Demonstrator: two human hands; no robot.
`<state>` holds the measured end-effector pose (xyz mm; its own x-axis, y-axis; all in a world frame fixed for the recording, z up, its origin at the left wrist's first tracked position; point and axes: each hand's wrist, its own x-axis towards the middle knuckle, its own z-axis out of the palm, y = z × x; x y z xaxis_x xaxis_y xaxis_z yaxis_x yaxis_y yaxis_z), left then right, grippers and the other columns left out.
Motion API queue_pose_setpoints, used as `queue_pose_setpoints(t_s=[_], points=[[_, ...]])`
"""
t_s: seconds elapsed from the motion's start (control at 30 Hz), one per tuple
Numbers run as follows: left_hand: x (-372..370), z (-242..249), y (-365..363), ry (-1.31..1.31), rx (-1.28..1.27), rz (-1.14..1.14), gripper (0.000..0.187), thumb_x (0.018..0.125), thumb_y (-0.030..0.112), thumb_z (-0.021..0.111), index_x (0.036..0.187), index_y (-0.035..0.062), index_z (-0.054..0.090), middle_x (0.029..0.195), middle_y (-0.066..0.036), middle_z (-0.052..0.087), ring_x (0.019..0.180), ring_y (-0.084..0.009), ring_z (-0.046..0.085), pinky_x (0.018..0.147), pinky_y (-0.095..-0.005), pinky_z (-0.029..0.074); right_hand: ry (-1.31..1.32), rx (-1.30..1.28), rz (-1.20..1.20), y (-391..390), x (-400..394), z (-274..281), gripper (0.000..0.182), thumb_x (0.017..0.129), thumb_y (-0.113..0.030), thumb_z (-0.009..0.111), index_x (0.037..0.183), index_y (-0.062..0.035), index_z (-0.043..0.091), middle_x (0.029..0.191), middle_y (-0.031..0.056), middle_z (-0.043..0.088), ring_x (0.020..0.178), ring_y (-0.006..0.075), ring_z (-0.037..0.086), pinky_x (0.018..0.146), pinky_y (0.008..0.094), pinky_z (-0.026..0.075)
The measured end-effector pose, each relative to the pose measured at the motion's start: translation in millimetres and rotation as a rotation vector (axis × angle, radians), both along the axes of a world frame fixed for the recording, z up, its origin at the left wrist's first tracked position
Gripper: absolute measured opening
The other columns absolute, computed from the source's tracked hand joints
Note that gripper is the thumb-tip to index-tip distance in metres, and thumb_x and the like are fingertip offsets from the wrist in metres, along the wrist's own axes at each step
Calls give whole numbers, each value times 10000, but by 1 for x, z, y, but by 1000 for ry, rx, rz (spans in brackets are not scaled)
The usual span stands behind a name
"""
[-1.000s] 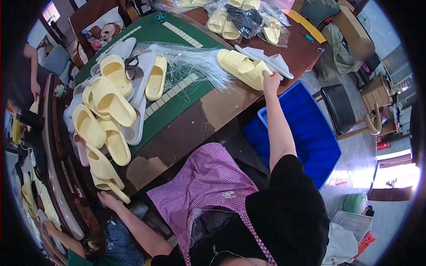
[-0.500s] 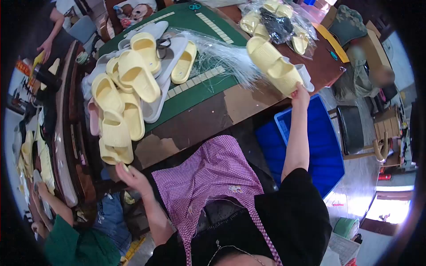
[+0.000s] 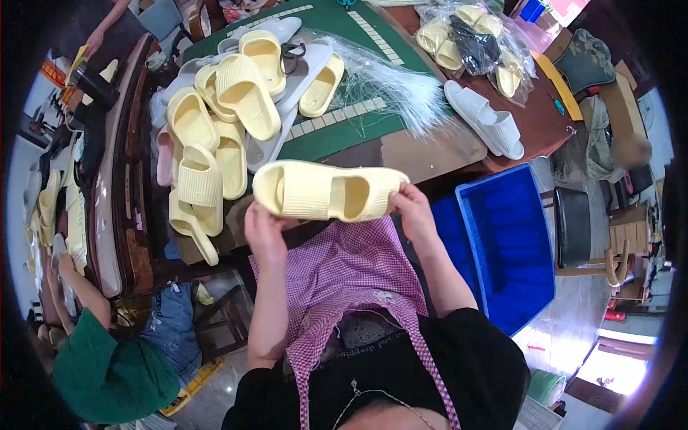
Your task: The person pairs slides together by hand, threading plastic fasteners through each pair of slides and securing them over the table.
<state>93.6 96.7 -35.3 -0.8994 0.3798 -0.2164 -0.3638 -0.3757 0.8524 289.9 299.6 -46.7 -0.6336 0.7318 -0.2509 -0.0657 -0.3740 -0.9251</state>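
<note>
A pair of pale yellow slippers (image 3: 308, 193), lined up end to end, is stretched level between my hands above the table's front edge. My left hand (image 3: 265, 233) grips the left end from below. At the other end, my right hand (image 3: 414, 209) pinches the tip between thumb and fingers. To the left lies a heap of yellow slippers (image 3: 247, 93), with grey ones beneath and a pink slipper (image 3: 166, 156) at its side. A pale grey pair of slippers (image 3: 487, 120) rests on the table's right part.
White plastic strands (image 3: 401, 89) spread across the green mat (image 3: 337, 140). Bagged slippers (image 3: 476, 43) lie at the back right. A blue bin (image 3: 502, 244) stands below the table on the right. At left, a person in a green shirt (image 3: 115, 369) handles another slipper.
My right hand has brought the yellow pair from the table's right side to the middle, uncovering the grey pair. My left hand has moved right from the heap onto the yellow pair's other end.
</note>
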Motion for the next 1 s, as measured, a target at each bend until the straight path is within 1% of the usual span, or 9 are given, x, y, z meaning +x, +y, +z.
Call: queue_pose_setpoints(t_s=[0.07,0.2,0.33,0.4,0.57,0.67,0.77,0.87,1.0], points=[[-7,2,-11,96,-35,146,224,928,161,426,1062,-4,498,963,-73,566,850,-138,557,688,-256,479,43,-87,14,-10,0,-8,202,793,-69,566,977,14,579,815,13,598,730,97,538,700,220,415],[-7,10,-19,201,-219,8,261,930,155,430,1104,-25,500,955,-76,571,862,-109,543,767,-229,452,-27,-81,62,-16,-1,-20,190,814,-68,543,985,12,565,875,40,610,766,107,559,718,243,436],[-8,-15,-28,159,-199,32,255,924,159,445,1089,-28,498,970,-84,578,835,-120,559,721,-239,471,-11,-117,38,-16,-8,-10,216,807,-66,557,1003,25,567,878,49,607,803,115,555,752,247,427],[-6,-21,-37,49,-217,-198,243,915,154,464,1077,-25,494,940,-89,588,783,-148,578,662,-263,494,-12,-142,-6,-16,-10,-13,215,808,-62,551,1004,25,567,873,50,608,798,116,555,748,251,430],[-28,-12,-55,210,-206,33,235,932,190,417,799,29,523,739,-48,554,629,-114,535,573,-245,483,-43,-93,26,-8,-2,-4,215,806,-57,547,1005,23,567,883,53,610,807,117,557,754,248,430],[-34,20,-46,325,-377,9,276,936,219,406,1035,-3,537,947,-75,570,808,-140,551,683,-255,467,-69,14,74,0,3,-6,217,803,-61,549,1002,23,568,889,48,609,810,113,556,756,240,426],[-29,5,-45,266,-612,-191,389,919,253,451,1218,3,453,1065,-77,549,894,-130,528,717,-243,443,-59,-29,68,-3,0,-11,211,805,-68,543,995,21,573,889,41,609,783,100,549,737,234,422],[-13,-16,-43,20,-309,-285,348,913,171,451,1201,-25,451,1077,-82,544,931,-138,528,781,-279,439,-23,-27,91,-11,-1,-13,210,810,-69,536,997,21,573,883,37,608,772,98,549,722,236,425],[-3,-26,-42,72,-249,-134,281,890,104,466,1131,-40,481,1052,-85,548,923,-149,529,824,-270,415,-44,-45,150,-23,-2,-15,201,820,-84,539,993,14,571,876,35,602,767,104,549,715,252,436]])
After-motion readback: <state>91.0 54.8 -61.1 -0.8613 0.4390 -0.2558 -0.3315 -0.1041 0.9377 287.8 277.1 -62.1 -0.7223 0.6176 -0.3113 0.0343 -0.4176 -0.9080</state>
